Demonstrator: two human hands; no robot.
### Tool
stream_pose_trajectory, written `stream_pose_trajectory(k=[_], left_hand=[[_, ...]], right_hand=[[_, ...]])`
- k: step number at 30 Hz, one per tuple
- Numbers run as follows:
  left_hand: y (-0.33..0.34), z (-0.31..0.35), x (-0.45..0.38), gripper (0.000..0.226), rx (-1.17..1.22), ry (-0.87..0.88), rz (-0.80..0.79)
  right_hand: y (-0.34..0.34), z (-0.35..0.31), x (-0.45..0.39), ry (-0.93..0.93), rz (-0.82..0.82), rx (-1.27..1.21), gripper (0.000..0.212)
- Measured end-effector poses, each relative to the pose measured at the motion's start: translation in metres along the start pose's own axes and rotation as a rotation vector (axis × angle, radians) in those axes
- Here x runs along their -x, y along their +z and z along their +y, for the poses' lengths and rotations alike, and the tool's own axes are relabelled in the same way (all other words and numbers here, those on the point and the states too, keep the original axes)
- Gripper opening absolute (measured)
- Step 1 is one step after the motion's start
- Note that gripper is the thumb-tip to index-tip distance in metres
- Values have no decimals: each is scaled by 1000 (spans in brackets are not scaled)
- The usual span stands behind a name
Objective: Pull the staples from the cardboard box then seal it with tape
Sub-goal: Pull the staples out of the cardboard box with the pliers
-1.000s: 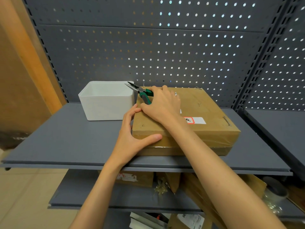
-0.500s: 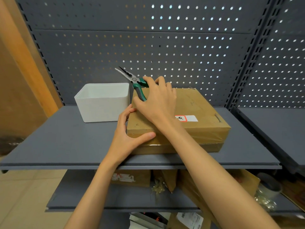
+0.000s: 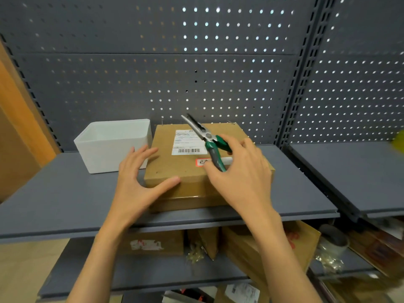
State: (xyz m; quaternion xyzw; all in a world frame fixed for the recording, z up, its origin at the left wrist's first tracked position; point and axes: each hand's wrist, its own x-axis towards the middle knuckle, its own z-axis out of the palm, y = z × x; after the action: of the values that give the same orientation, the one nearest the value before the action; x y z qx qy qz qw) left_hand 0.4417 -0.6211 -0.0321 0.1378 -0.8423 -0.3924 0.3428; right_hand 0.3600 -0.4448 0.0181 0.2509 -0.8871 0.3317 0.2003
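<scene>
- Pegboard back panel [image 3: 153, 84]: dark grey, perforated, fills the background behind the shelving.
- Upper shelf [image 3: 54, 200]: grey metal, carries the task items. A second shelf bay [image 3: 349, 171] sits to the right past the upright post.
- Lower shelf [image 3: 153, 274]: holds several brown cartons [image 3: 251, 248], partly hidden, contents not readable.
- Cardboard box [image 3: 175, 171]: flat brown carton, lies on the upper shelf at centre, near front edge, just beside the white bin. Small holes visible along its left top edge. Thin metal bits stick up at the far corners, too small to identify.
- White bin [image 3: 109, 147]: open-top plastic, rectangular, left of the box, towards the back of the shelf.
- Shipping label [image 3: 185, 142]: white with barcode, on box top towards the far side. Smaller red-bordered sticker [image 3: 202, 162] just in front of it, partly covered by the pliers.
- Right hand [image 3: 242, 171]: over the right half of the box top, fingers curled round the green handles of the pliers.
- Left hand [image 3: 135, 180]: fingers spread and straight, thumb on the box's near-left corner, fingers along its left side, holding nothing.
- Needle-nose pliers [image 3: 205, 136]: green grips, metal nose pointing up and away to the left, raised above the label, tips blurred.
</scene>
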Motion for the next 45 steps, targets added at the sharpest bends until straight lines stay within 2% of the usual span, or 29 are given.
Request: stream_pose_trajectory(k=[3, 6, 11, 16, 24, 33, 37, 42, 45], left_hand=[[0, 23, -1, 62, -109, 180, 39], [15, 51, 1, 44, -176, 331, -18], [52, 83, 4, 28, -251, 427, -165], [76, 95, 4, 29, -369, 465, -196], [98, 90, 4, 31, -516, 471, -172], [103, 84, 6, 31, -555, 463, -112], [104, 87, 5, 30, -541, 454, -106], [104, 87, 6, 33, -556, 451, -102], [105, 87, 6, 36, -581, 465, -106]], right_hand=[[-11, 20, 10, 68, 56, -12, 52], [-23, 40, 21, 136, 66, 24, 54], [-39, 66, 37, 222, 99, 66, 62], [-50, 85, 49, 269, 97, 135, 49], [-60, 100, 58, 276, 7, 212, 47], [-72, 95, 37, 242, -120, 280, 53], [-80, 87, 22, 232, -178, 290, 48], [-84, 82, 12, 261, -183, 229, 29], [-85, 84, 11, 293, -183, 216, 32]])
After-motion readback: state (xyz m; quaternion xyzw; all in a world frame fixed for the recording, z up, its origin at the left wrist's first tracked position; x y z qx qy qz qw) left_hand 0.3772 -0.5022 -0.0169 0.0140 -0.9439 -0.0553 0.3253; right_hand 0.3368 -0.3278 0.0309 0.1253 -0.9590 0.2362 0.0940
